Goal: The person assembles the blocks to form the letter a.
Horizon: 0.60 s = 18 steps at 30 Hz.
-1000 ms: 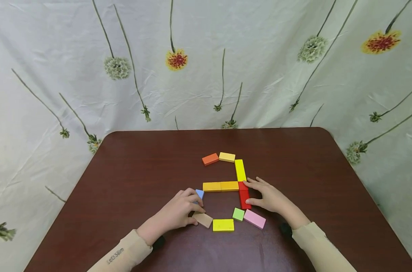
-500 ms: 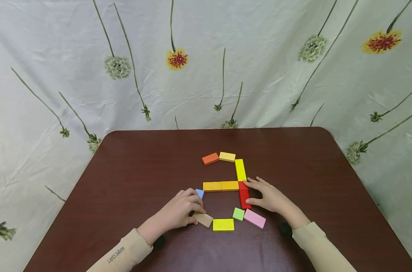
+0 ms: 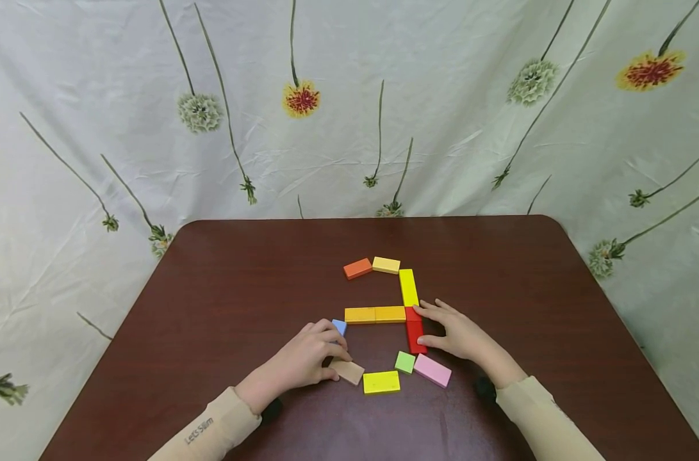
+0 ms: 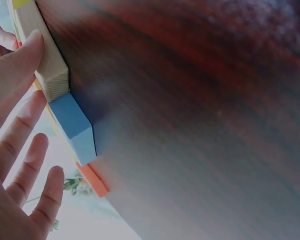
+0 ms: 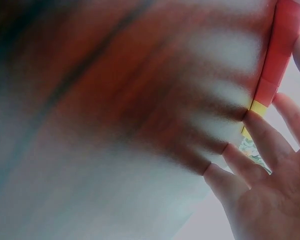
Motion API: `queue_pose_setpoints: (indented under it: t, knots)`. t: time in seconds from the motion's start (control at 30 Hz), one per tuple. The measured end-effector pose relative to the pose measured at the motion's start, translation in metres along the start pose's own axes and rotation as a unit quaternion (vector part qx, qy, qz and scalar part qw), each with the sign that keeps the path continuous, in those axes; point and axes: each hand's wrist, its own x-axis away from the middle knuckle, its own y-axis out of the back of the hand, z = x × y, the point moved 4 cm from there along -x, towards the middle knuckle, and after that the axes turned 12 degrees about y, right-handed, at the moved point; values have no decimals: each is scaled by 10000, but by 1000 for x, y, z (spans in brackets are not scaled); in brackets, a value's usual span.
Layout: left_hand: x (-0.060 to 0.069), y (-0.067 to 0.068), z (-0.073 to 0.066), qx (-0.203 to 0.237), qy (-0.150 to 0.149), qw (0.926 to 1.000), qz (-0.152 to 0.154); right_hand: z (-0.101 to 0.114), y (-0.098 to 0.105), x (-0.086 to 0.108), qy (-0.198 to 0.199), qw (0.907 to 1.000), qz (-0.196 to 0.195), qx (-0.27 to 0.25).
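My left hand point(image 3: 310, 353) pinches a plain tan wooden block point(image 3: 349, 371) between thumb and index finger; the other fingers are spread in the left wrist view. Right of it a yellow block point(image 3: 382, 382) lies flat, its left end close to the tan block. Beyond the left hand, a blue block point(image 4: 72, 117) is partly hidden in the head view. My right hand point(image 3: 455, 334) rests with its thumb and index finger against two red blocks point(image 3: 415, 336) set end to end. Its fingers are extended, some tips on the table in the right wrist view.
Two orange-yellow blocks point(image 3: 375, 315) run left from the red ones. Farther back lie a bright yellow block point(image 3: 409, 287), a pale yellow block point(image 3: 386, 265) and an orange block point(image 3: 357, 269). A green block point(image 3: 405, 362) and a pink block point(image 3: 432, 371) sit nearer, on the dark table point(image 3: 239, 269).
My left hand has shifted slightly right with the tan block. The near yellow block has also slid a little to the right and turned slightly. My right hand stays in place.
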Motion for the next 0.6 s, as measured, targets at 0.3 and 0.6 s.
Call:
queue_pose_setpoints:
  t: [0.3,0.6]
  knots:
    - [1,3,12,683,543,9961,-137,0,0,0,-18,10000,-6,-5]
    - [-1,2,39,1069,1551,9807,532,-2,-2,0,-10,10000,-1,-18]
